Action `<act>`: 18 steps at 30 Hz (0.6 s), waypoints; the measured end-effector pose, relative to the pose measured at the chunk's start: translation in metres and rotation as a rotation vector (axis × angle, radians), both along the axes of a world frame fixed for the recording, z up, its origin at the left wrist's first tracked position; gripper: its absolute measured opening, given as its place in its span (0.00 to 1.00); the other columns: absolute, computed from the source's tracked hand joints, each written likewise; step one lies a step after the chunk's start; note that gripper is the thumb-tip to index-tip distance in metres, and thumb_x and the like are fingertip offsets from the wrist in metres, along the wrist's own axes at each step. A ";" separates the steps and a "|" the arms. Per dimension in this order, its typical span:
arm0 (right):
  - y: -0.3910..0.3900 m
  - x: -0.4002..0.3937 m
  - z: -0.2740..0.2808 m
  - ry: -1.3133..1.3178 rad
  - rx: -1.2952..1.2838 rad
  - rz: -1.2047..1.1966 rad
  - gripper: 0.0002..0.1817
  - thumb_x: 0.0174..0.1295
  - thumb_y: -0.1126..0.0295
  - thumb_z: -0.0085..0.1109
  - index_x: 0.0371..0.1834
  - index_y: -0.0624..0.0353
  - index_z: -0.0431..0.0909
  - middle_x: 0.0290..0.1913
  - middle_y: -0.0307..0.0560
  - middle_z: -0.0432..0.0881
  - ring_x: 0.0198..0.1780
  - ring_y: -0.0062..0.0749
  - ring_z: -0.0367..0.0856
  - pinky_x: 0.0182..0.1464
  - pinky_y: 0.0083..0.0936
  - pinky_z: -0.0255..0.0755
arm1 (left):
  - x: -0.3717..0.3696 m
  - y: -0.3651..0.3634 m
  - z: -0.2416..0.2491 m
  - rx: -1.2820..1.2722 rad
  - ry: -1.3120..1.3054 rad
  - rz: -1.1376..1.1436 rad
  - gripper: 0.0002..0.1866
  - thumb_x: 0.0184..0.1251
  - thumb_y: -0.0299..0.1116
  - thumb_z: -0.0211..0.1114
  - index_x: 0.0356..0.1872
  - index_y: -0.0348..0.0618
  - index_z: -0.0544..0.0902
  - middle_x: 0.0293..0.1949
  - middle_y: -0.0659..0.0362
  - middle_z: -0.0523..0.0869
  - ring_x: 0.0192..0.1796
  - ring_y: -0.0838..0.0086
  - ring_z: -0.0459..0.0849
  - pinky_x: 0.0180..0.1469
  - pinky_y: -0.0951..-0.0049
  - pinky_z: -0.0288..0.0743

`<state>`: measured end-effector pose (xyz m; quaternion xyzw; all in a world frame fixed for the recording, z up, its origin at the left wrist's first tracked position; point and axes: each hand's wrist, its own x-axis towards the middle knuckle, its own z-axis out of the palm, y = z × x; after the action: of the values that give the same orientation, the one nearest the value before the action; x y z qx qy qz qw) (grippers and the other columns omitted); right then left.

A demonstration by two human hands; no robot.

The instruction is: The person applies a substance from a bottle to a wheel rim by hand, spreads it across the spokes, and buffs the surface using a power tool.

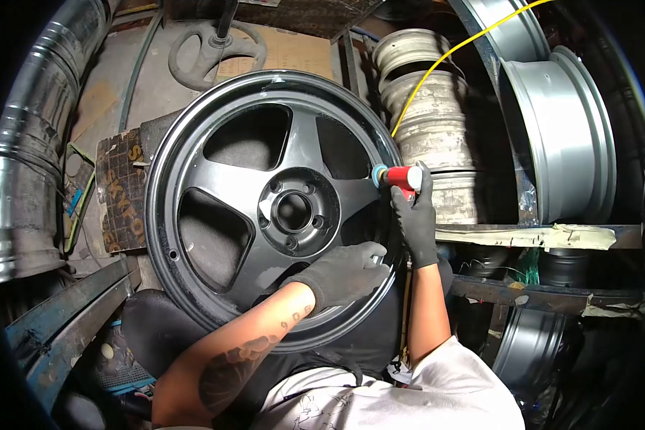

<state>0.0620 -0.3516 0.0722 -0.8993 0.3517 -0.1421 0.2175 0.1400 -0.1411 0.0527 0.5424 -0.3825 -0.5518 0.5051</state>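
A dark grey five-spoke wheel rim (pixel 226 179) lies face up in front of me, tilted over my lap. My right hand (pixel 416 218), in a black glove, grips a small red air sander (pixel 403 176). The sander's round blue pad (pixel 377 176) is at the end of the right-hand spoke, beside the rim's lip. Also gloved, my left hand (pixel 347 272) lies over the lower right of the wheel with its fingers curled at the edge. Its fingertips are partly hidden.
A yellow air hose (pixel 448 54) arcs from the upper right down behind the wheel. Stacked worn rims (pixel 430 129) and a silver rim (pixel 562 136) on a metal rack (pixel 509 143) stand to the right. Shiny rim barrels (pixel 29 158) line the left; a steering wheel (pixel 193 61) lies beyond.
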 end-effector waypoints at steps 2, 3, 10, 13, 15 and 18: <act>-0.005 0.001 -0.001 -0.042 0.063 -0.033 0.42 0.71 0.60 0.66 0.85 0.44 0.55 0.68 0.62 0.81 0.65 0.55 0.84 0.65 0.42 0.76 | 0.003 0.000 0.003 0.007 -0.023 -0.002 0.29 0.77 0.46 0.60 0.71 0.38 0.75 0.52 0.47 0.91 0.56 0.58 0.90 0.64 0.62 0.78; -0.007 0.001 -0.004 -0.058 0.097 -0.050 0.42 0.71 0.60 0.66 0.85 0.44 0.55 0.69 0.61 0.81 0.65 0.55 0.84 0.65 0.42 0.76 | 0.003 0.001 0.004 0.014 -0.031 -0.003 0.29 0.77 0.46 0.60 0.71 0.38 0.75 0.52 0.47 0.91 0.56 0.58 0.89 0.64 0.62 0.78; 0.008 0.013 0.000 0.058 -0.045 -0.013 0.45 0.70 0.59 0.65 0.88 0.41 0.51 0.65 0.64 0.83 0.62 0.63 0.84 0.61 0.47 0.78 | 0.002 0.002 0.002 0.007 0.030 0.010 0.30 0.77 0.47 0.59 0.71 0.38 0.74 0.55 0.47 0.91 0.59 0.57 0.89 0.66 0.62 0.77; 0.005 0.015 -0.007 0.000 -0.154 0.053 0.46 0.70 0.57 0.65 0.88 0.40 0.50 0.61 0.64 0.85 0.57 0.67 0.86 0.56 0.51 0.79 | 0.006 0.000 0.002 0.017 0.016 0.002 0.30 0.77 0.47 0.59 0.72 0.37 0.74 0.56 0.47 0.91 0.60 0.57 0.89 0.66 0.62 0.77; 0.003 0.015 -0.012 -0.053 -0.213 0.089 0.46 0.70 0.58 0.65 0.87 0.39 0.50 0.59 0.64 0.86 0.56 0.67 0.86 0.55 0.52 0.78 | 0.006 0.002 0.004 0.015 0.008 -0.001 0.30 0.77 0.47 0.59 0.72 0.37 0.74 0.56 0.46 0.91 0.60 0.58 0.88 0.66 0.62 0.77; 0.005 0.019 -0.012 -0.017 -0.158 0.047 0.45 0.69 0.58 0.65 0.87 0.39 0.51 0.61 0.65 0.85 0.56 0.67 0.86 0.55 0.52 0.79 | 0.005 0.000 0.002 0.006 -0.006 -0.003 0.31 0.77 0.47 0.59 0.73 0.38 0.73 0.55 0.47 0.91 0.59 0.58 0.89 0.66 0.62 0.78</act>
<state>0.0812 -0.3471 0.0601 -0.9204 0.3166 -0.1718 0.1519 0.1454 -0.1407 0.0551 0.5449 -0.3832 -0.5519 0.5016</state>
